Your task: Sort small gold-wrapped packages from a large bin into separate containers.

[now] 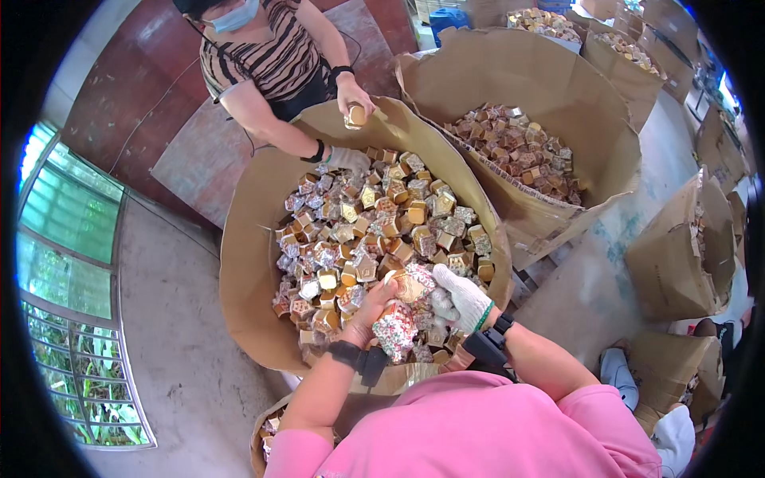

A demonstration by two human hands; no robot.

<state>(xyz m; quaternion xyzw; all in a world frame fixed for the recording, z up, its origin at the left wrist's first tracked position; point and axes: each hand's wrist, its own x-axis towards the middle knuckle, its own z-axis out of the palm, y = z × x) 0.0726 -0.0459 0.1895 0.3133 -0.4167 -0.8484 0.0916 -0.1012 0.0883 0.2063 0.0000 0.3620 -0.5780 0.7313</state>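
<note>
Your left hand [373,309], bare, is curled around a small patterned hexagonal box [396,328] with red and green print, held just above the near edge of the heap. Your right hand [460,296], in a white knit glove, has its fingers closed on a second patterned box [413,281] right beside the first; the 2 boxes are nearly touching. Both sit over the big cardboard bin [247,263], which is piled with small gold and patterned boxes [366,231]. Across the bin, another person's gloved hand [347,159] rests on the heap at its far rim, and their bare hand [355,103] holds 1 gold box above it. A second cardboard bin [558,88] of similar boxes stands just behind to your right.
</note>
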